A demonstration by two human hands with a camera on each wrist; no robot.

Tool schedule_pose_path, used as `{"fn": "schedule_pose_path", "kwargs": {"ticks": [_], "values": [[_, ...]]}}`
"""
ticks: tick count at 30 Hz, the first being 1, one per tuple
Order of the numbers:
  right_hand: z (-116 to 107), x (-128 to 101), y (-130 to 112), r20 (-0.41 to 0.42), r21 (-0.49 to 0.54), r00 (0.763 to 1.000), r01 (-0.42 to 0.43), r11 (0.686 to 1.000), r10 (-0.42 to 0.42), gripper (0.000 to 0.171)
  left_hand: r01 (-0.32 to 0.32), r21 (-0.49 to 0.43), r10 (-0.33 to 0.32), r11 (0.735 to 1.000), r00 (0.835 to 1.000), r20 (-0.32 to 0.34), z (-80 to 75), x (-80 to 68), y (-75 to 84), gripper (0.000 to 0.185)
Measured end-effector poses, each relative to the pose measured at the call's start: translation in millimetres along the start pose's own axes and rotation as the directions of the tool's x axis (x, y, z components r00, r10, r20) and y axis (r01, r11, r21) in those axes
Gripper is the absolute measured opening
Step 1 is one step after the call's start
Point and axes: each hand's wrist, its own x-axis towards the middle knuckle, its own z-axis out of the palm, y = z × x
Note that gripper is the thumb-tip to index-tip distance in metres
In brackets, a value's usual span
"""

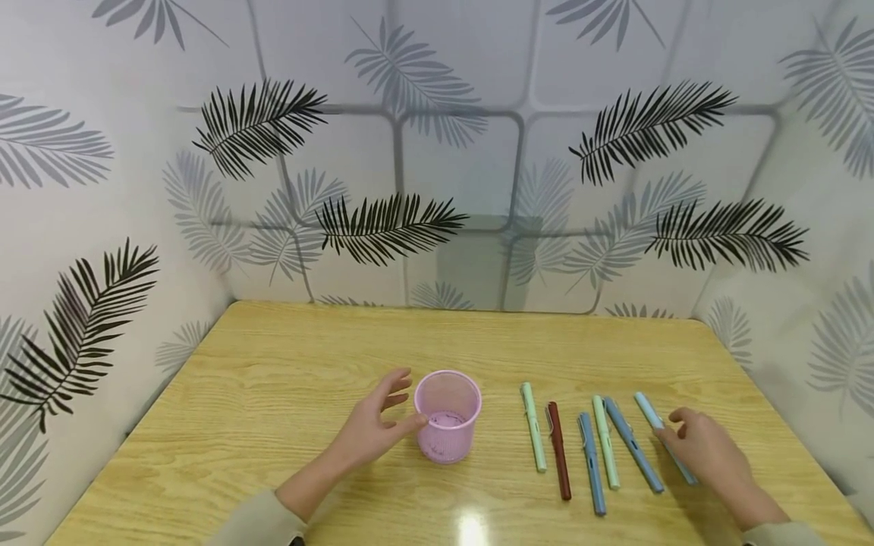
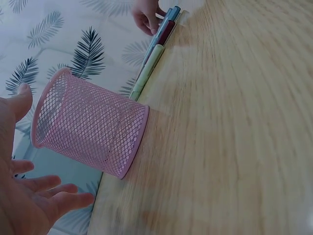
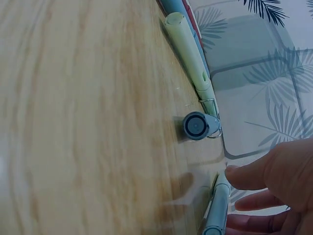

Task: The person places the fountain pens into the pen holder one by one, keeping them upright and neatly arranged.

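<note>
A pink mesh pen cup stands upright on the table. My left hand is at its left side with fingers spread, thumb near the rim; in the left wrist view the left hand curves around the cup's open end without gripping it. To the right, my right hand reaches over a light blue pen, the rightmost in a row. In the right wrist view the thumb and fingers of the right hand are parted right beside that light blue pen, which lies on the table.
Left of the light blue pen lie a blue pen, a light green pen, another blue pen, a dark red pen and another light green pen. A leaf-patterned wall covering stands behind the wooden table.
</note>
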Motion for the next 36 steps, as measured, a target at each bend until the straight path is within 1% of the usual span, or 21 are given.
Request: {"fn": "schedule_pose_path", "kwargs": {"ticks": [4, 10, 13, 17, 20, 23, 26, 28, 34, 36], "values": [[2.9, 0.7, 1.1, -0.014, -0.003, 1.000, 0.009, 1.000, -0.009, 0.053, 0.003, -0.045, -0.002, 0.999, 1.000, 0.024, 2.8, 1.9, -1.0, 0.071], [4.0, 3.1, 1.0, -0.010, 0.000, 1.000, 0.008, 1.000, -0.008, 0.055, -0.003, -0.140, 0.012, 0.990, 0.998, 0.065, 6.9, 6.9, -1.0, 0.073], [4.5, 4.9, 0.6, -0.006, 0.001, 1.000, 0.011, 1.000, -0.011, 0.057, -0.001, -0.176, 0.016, 0.984, 0.996, 0.083, 6.5, 5.9, 11.4, 0.074], [6.1, 7.0, 0.8, 0.015, 0.007, 1.000, 0.005, 1.000, -0.005, 0.057, 0.000, -0.170, 0.018, 0.986, 0.995, 0.101, 8.1, 7.1, 12.1, 0.077], [7.9, 7.3, 0.7, 0.028, 0.013, 1.000, 0.006, 1.000, -0.007, 0.056, -0.017, -0.137, 0.031, 0.990, 0.994, 0.102, 11.1, 10.5, -1.6, 0.078], [9.7, 7.0, 0.5, 0.028, 0.017, 1.000, 0.012, 1.000, -0.012, 0.053, -0.022, -0.125, 0.035, 0.992, 0.993, 0.110, 12.5, 10.8, -4.6, 0.077], [10.4, 6.8, -0.1, 0.030, 0.018, 1.000, 0.008, 1.000, -0.009, 0.050, -0.016, -0.134, 0.033, 0.991, 0.992, 0.125, 13.1, 10.7, -4.6, 0.075], [10.5, 6.9, -0.6, 0.034, 0.018, 0.999, 0.003, 1.000, -0.003, 0.048, -0.009, -0.149, 0.030, 0.989, 0.990, 0.137, 12.5, 10.1, -1.5, 0.076], [9.6, 9.7, -2.2, 0.032, 0.012, 0.999, 0.008, 1.000, -0.008, 0.044, -0.008, -0.188, 0.040, 0.982, 0.985, 0.168, 7.8, 5.3, 20.7, 0.078], [9.5, 10.5, -2.6, 0.029, 0.008, 1.000, 0.009, 1.000, -0.009, 0.042, -0.007, -0.189, 0.040, 0.982, 0.984, 0.171, 7.3, 4.4, 23.9, 0.076]]}}
